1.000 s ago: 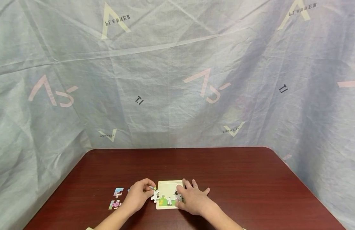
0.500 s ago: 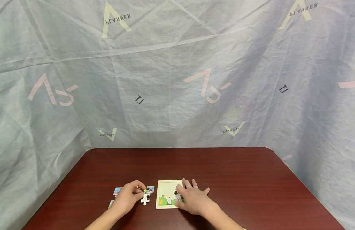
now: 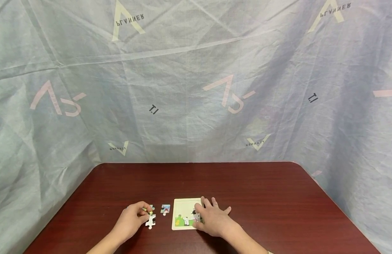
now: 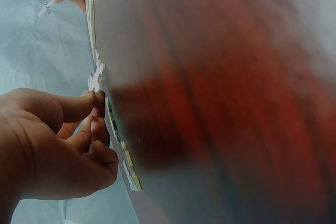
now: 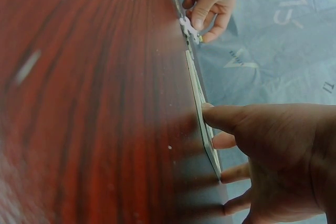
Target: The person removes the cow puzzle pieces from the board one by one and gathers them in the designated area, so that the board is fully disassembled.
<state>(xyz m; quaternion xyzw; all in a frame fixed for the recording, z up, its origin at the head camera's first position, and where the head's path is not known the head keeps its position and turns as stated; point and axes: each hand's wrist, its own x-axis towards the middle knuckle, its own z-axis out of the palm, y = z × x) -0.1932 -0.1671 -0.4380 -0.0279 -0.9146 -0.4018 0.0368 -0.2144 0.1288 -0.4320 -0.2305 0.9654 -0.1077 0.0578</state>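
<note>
My left hand (image 3: 130, 219) pinches a jigsaw piece (image 3: 150, 222) between thumb and fingers, its pale side toward the head camera. In the left wrist view the same jigsaw piece (image 4: 96, 80) stands up from the fingertips. My right hand (image 3: 213, 218) lies spread over the right side of a square puzzle board (image 3: 184, 204), the thumb at its near edge. Fitted pieces (image 3: 184, 221) along the board's lower part show green grass and a black-and-white animal, partly covered by that hand. In the right wrist view the board (image 5: 195, 85) is seen edge-on beside the fingers.
One loose jigsaw piece (image 3: 165, 209) lies face up between the left hand and the board. Another loose piece (image 3: 152, 207) shows partly behind the left fingers. More pieces (image 4: 130, 169) lie by that hand in the left wrist view. A grey cloth (image 3: 183, 134) hangs behind the dark red table (image 3: 246, 187).
My left hand has moved left, away from the board, with the pinched piece. A loose piece beside the board has come into sight, while those at far left are now covered. My right hand stays put.
</note>
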